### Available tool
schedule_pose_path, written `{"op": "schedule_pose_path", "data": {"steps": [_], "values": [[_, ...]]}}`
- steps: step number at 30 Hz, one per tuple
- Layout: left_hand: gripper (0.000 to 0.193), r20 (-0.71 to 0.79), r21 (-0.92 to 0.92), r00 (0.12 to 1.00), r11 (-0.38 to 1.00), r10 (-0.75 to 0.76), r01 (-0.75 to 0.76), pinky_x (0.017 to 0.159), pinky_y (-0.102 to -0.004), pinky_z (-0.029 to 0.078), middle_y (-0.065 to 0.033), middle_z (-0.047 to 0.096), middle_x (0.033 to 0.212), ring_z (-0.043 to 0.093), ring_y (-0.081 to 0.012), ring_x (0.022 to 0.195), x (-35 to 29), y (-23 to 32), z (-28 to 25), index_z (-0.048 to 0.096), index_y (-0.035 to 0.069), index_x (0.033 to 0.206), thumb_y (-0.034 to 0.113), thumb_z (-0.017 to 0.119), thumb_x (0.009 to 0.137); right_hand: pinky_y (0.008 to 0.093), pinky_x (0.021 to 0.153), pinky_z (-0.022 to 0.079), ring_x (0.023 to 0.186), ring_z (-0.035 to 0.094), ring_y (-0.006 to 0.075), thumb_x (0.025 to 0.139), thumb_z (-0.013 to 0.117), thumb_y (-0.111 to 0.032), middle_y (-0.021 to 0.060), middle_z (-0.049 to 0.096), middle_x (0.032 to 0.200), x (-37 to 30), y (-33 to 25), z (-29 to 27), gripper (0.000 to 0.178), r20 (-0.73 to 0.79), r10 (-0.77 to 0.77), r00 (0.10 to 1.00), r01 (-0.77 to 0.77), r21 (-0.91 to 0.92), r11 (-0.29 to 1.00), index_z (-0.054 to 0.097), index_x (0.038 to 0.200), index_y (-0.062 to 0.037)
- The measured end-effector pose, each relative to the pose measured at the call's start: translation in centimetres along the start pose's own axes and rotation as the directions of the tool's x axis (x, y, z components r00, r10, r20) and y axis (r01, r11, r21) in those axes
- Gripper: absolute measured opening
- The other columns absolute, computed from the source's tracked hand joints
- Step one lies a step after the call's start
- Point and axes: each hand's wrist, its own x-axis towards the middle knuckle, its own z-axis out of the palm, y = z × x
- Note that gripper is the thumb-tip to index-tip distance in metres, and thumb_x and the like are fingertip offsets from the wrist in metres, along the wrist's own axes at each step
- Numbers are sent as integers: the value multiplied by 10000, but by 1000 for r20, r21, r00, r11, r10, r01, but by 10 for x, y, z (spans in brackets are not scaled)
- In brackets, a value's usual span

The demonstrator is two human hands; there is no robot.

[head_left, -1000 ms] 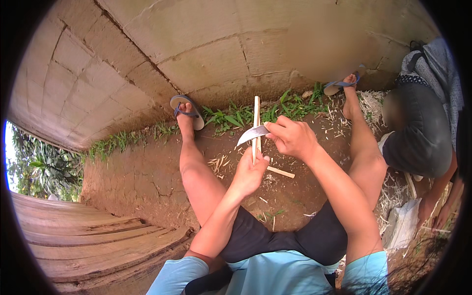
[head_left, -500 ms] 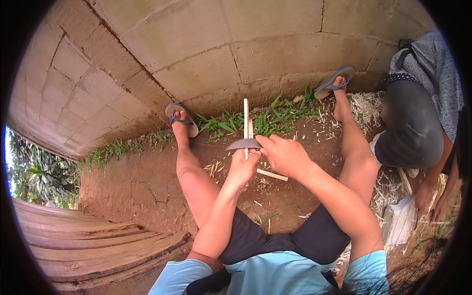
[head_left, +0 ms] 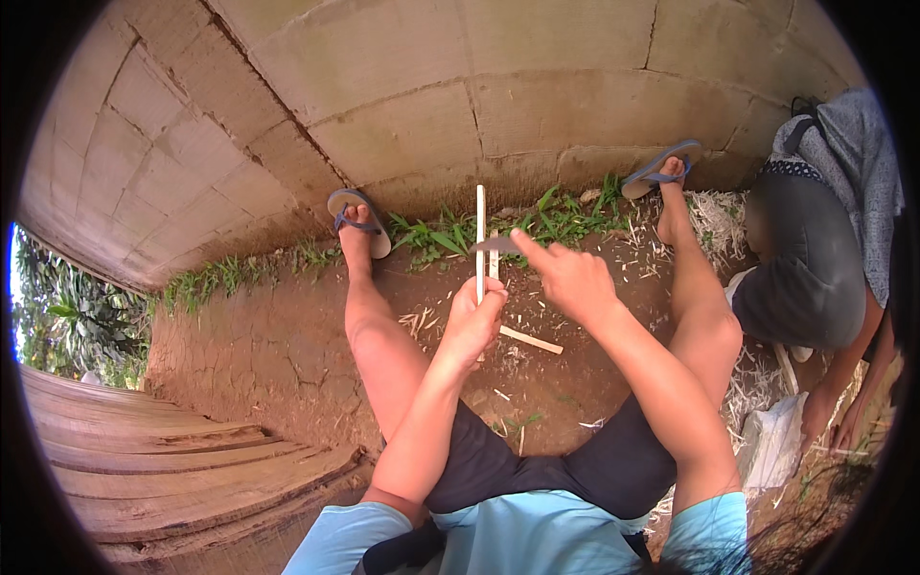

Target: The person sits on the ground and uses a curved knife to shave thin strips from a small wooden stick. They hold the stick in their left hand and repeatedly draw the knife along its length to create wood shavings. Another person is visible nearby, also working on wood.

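Observation:
A pale, thin wooden stick (head_left: 480, 225) points away from me, its lower end closed in my left hand (head_left: 467, 328). My right hand (head_left: 575, 286) grips a knife (head_left: 496, 245), its index finger stretched along the back of the blade. The dark blade points left and meets or nearly touches the stick above my left fingers; exact contact is unclear. The handle is hidden in my right palm. Below and beyond my hands, a second pale wood piece (head_left: 494, 261) and a third short strip (head_left: 530, 340) lie on the dirt.
Wood shavings (head_left: 414, 322) are scattered on the brown ground (head_left: 259, 355) between my legs. A block wall (head_left: 402, 134) rises ahead, with grass (head_left: 551, 225) along its foot. Stacked planks (head_left: 172, 460) stand at lower left. Another person (head_left: 815, 249) sits at the right beside a white sack (head_left: 771, 441).
The knife has moved away from my left hand, farther up the stick, and its blade has shifted right and looks turned. My left hand still holds the stick in nearly the same place.

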Motion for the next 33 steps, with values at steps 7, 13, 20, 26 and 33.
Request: {"op": "schedule_pose_path", "data": {"steps": [7, 13, 20, 26, 33], "values": [[139, 34, -50, 999, 998, -33, 35, 320, -218, 231, 53, 401, 573, 308, -36, 373, -2, -4, -2, 445, 74, 1013, 125, 525, 913, 442, 550, 534, 619, 640, 319, 803, 563, -121, 112, 576, 731, -9, -4, 8, 640, -64, -88, 994, 92, 60, 994, 448, 1386, -358], [72, 40, -10, 998, 999, -43, 44, 342, -215, 213, 58, 375, 602, 300, -29, 393, 0, -6, 1, 467, 89, 958, 123, 512, 914, 434, 540, 531, 612, 637, 317, 806, 555, -123, 101, 569, 744, -14, -9, 7, 626, 34, -63, 997, 61, 53, 997, 462, 1372, -374], [77, 54, 6, 997, 999, -45, 45, 333, -223, 217, 51, 384, 602, 299, -30, 383, 1, -9, 1, 467, 89, 969, 119, 512, 914, 459, 542, 527, 602, 640, 341, 826, 543, -136, 110, 587, 710, -6, -5, 9, 608, 18, 14, 1000, -15, 32, 999, 449, 1379, -371], [58, 95, 6, 995, 999, -42, 42, 324, -224, 206, 51, 396, 601, 285, -28, 369, -5, -4, -1, 471, 90, 971, 113, 500, 928, 479, 550, 516, 624, 641, 362, 924, 502, -237, 132, 633, 749, -8, -9, 4, 466, -46, 6, 999, -1, 115, 993, 449, 1378, -146], [49, 95, 50, 995, 998, -43, 38, 327, -218, 206, 58, 385, 597, 285, -22, 375, -4, -5, 1, 475, 95, 971, 119, 500, 938, 510, 585, 513, 691, 648, 415, 988, 405, -352, 181, 668, 780, -9, -15, 1, 394, 132, 117, 984, -141, 191, 971, 513, 1204, -39]]}}
